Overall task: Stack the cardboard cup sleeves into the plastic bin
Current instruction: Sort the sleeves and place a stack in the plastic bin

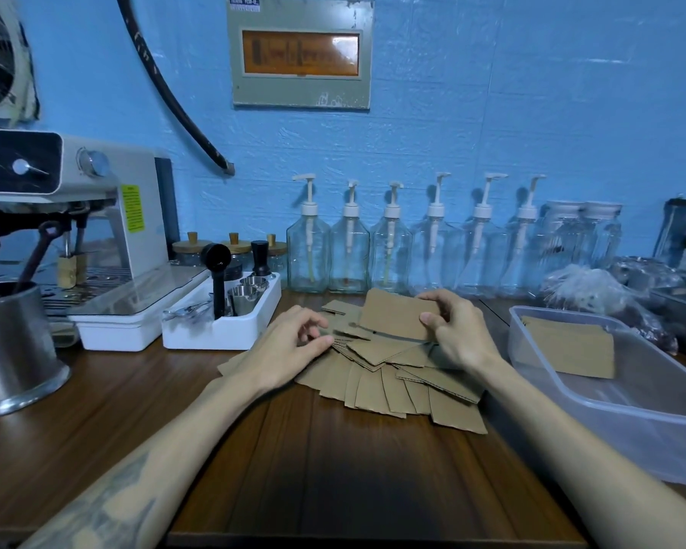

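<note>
Several flat brown cardboard cup sleeves (397, 384) lie fanned out in a loose pile on the wooden counter. My right hand (458, 330) grips one sleeve (395, 313) by its right edge and holds it tilted above the back of the pile. My left hand (290, 346) rests on the left side of the pile, fingers curled, fingertips touching the top sleeves. A clear plastic bin (563, 394) stands to the right, with a short stack of sleeves (571, 348) lying in its far end.
A white tray (222, 330) with steel cups and a black scoop stands left of the pile, beside an espresso machine (96, 215) and a steel pot (12, 346). Glass pump bottles (349, 247) line the blue wall. Plastic bags (595, 287) lie behind the bin.
</note>
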Tool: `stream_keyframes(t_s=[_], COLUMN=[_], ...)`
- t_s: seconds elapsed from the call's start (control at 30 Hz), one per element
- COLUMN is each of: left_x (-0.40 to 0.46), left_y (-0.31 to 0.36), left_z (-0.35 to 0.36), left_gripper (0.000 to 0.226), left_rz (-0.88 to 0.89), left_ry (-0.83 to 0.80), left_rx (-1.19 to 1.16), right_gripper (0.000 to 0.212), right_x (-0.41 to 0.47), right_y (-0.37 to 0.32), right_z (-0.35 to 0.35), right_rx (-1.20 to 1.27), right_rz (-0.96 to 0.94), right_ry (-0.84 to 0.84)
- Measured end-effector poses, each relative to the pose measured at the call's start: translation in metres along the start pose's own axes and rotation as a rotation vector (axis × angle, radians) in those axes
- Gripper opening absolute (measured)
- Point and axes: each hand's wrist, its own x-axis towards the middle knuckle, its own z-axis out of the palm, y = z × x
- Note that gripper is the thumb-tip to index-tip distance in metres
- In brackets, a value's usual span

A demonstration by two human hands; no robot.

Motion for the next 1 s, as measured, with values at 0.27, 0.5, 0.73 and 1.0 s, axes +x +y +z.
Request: stream_keyframes(t_s=[0.27,0.5,0.73,1.0], left_x=[0.03,0.04,0.046,0.04], left_y=[0.029,0.025,0.023,0.014], left_z=[0.016,0.045,0.043,0.011], left_gripper=[0.071,0.101,0.074,0.075], left_rz=[-0.121,-0.26,-0.241,-0.376], left_ry=[-0.054,-0.076,-0.041,-0.052], left_rx=[0.243,0.343,0.316,0.03], right_gripper=[0.026,0.028,0.026,0.026], right_x=[0.006,-0.001,-0.004,-0.006], right_y=[0.001,0.01,0.009,0.007], right_z=[-0.001,-0.004,-0.002,-0.002], right_rx=[0.098,0.011,0.038,0.072], right_rz=[-0.003,0.018,0.043,-0.007], right_ry=[0.049,0.035,0.029,-0.008])
